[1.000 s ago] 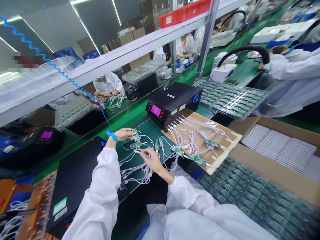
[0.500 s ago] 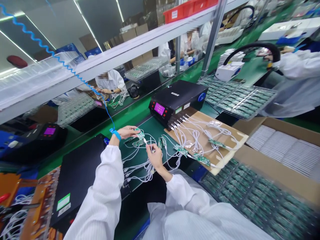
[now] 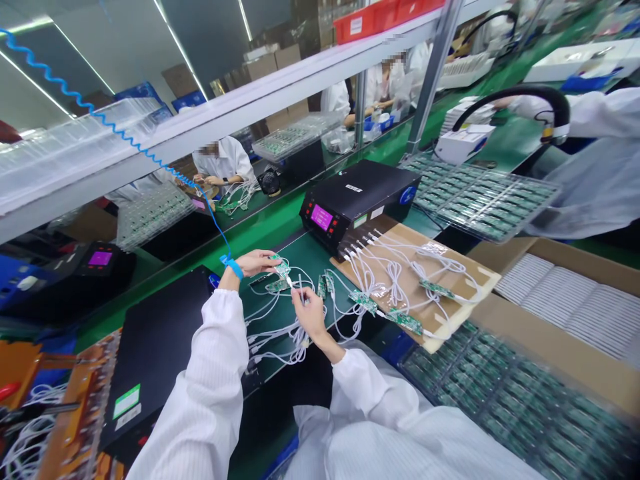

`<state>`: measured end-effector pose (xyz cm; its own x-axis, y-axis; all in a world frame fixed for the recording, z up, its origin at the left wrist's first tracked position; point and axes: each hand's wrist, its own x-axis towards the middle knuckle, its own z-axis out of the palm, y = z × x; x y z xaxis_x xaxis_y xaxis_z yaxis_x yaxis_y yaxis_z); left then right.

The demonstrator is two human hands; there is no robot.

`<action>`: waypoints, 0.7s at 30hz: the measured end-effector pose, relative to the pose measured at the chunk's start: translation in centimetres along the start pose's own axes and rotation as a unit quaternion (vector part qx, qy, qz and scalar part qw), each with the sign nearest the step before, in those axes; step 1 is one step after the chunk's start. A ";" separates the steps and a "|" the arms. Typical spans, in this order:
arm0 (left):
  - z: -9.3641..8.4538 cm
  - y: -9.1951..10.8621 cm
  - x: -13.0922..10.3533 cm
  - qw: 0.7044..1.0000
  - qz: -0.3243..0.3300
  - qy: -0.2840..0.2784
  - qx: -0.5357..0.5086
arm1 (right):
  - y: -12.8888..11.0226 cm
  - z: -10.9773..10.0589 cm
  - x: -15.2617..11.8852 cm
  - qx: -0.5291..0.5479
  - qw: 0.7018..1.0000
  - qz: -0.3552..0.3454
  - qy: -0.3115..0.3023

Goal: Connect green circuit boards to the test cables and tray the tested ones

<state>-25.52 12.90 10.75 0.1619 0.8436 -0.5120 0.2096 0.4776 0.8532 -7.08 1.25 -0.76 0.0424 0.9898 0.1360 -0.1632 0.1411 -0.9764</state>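
Note:
My left hand (image 3: 256, 263), with a blue wrist strap (image 3: 231, 267) below it, pinches a small green circuit board (image 3: 283, 269) by its upper end. In the fingers of my right hand (image 3: 309, 310) is the white plug of a cable (image 3: 290, 283), which meets the lower end of that board. Whether the plug is fully seated I cannot tell. Under and beside my hands, more circuit boards (image 3: 323, 287) lie among white cables (image 3: 280, 340) on the green bench mat (image 3: 295, 252).
A black tester (image 3: 365, 190) with a lit purple screen stands ahead, its cables running over a cardboard sheet (image 3: 400, 267). Another black box (image 3: 160, 333) is at my left. Trays of boards (image 3: 500, 380) and an open carton (image 3: 565, 300) are at right. Co-workers sit across the bench.
The view has shifted slightly. Both my hands keep the same hold on the board and the plug. At the far right, a co-worker's arm has moved.

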 end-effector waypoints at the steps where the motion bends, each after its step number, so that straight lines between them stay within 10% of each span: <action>1: 0.0 0.0 0.0 1.000 0.000 0.001 0.002 | 0.0 0.0 0.0 0.000 1.000 -0.003 -0.001; 21: 0.3 0.2 -0.5 1.000 -0.001 0.000 0.029 | -0.1 -0.4 0.4 -0.020 0.999 -0.017 -0.024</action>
<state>-25.29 12.48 11.16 0.1621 0.8423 -0.5140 0.2647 0.4647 0.8450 -6.61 1.65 -0.72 0.0000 0.9843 0.1768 -0.1221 0.1754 -0.9769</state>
